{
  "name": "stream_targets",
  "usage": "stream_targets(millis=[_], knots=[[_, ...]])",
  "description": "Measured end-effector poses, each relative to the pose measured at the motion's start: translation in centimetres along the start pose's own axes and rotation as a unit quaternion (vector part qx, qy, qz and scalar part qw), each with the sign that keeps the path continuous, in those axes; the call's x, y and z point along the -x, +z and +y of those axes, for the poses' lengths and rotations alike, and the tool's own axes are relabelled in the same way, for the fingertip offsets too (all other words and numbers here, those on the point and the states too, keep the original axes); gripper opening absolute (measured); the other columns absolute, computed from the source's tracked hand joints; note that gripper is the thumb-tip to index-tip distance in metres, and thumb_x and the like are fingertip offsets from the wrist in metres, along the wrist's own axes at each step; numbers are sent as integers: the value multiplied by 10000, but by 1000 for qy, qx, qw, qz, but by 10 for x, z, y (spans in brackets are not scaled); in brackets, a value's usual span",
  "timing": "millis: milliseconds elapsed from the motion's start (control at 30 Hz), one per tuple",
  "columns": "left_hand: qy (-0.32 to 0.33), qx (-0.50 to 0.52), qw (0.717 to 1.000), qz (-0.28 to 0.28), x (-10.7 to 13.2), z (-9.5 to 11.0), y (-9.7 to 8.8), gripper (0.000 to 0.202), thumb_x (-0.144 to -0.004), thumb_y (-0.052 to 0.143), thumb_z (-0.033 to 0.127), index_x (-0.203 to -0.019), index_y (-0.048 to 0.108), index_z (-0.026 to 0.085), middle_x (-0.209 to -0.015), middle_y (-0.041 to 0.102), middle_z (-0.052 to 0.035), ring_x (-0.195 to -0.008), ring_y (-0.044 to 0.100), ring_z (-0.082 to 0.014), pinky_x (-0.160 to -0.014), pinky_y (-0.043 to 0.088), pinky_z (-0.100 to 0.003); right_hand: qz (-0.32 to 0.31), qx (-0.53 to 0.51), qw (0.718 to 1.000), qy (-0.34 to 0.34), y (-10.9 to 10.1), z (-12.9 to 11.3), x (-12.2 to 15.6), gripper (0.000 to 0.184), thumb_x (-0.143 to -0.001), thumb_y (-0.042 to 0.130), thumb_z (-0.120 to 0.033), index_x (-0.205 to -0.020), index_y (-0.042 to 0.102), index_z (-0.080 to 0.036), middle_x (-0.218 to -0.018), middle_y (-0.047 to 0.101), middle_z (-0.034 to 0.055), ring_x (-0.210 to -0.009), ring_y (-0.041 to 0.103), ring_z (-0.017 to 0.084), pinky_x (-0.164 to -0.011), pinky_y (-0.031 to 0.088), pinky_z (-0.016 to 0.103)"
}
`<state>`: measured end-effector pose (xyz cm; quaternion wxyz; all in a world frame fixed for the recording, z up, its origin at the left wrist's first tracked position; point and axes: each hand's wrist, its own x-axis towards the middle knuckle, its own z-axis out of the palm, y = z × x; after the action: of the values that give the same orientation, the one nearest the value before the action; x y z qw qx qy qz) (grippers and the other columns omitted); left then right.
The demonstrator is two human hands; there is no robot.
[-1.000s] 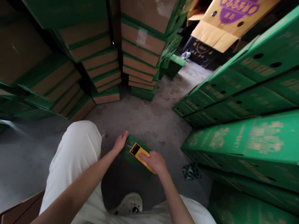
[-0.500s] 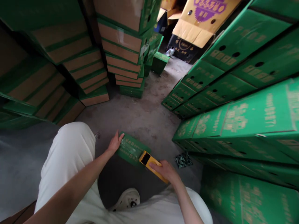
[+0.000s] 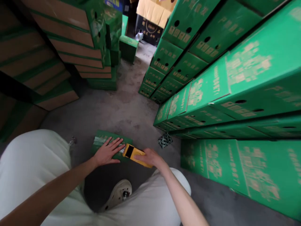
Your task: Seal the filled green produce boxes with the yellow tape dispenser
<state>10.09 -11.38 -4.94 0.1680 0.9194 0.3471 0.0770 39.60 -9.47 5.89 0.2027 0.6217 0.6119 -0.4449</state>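
Observation:
A green carton (image 3: 128,138) lies on the floor between my knees, with a shiny strip of clear tape along its top. My left hand (image 3: 106,153) rests flat on that top, palm down and fingers spread. In my right hand (image 3: 150,156) is a yellow tape dispenser (image 3: 138,155) with a black band near its front. Its front end meets the carton's right part, just beyond my left fingertips. My left hand and the dispenser hide part of the carton's top and tape.
Tall stacks of green cartons (image 3: 211,108) line the right side, and more stacks (image 3: 70,59) stand at the left. A dark patterned packet (image 3: 165,140) lies on the floor at the right. Farther back are a white cup-like object (image 3: 139,36) and a black box (image 3: 149,29).
My left hand has gone from gripping the carton's far left end to lying flat on its top, near the dispenser. The view has swung to the right.

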Motion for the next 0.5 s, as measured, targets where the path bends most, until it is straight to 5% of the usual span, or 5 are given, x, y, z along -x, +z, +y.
stream_targets(millis=[267, 500], knots=[[6, -6, 1000, -26, -6, 8, -12, 866, -826, 511, 693, -1540, 203, 310, -1613, 140, -111, -1480, 115, -327, -1149, -61, -578, 38, 9, 999, 13, 1, 31, -14, 594, -720, 620, -728, -869, 739, -165, -845, 735, 147, -836, 694, 264, -589, 397, 247], [78, 21, 995, -66, -26, 21, 3, 890, -889, 502, 565, -1554, 110, 122, -1594, 180, -162, -1489, 96, -265, -1191, -2, -460, 7, -58, 998, -23, 1, 42, -12, 547, -705, 649, -704, -829, 746, -179, -798, 734, 97, -772, 679, 236, -548, 377, 236]])
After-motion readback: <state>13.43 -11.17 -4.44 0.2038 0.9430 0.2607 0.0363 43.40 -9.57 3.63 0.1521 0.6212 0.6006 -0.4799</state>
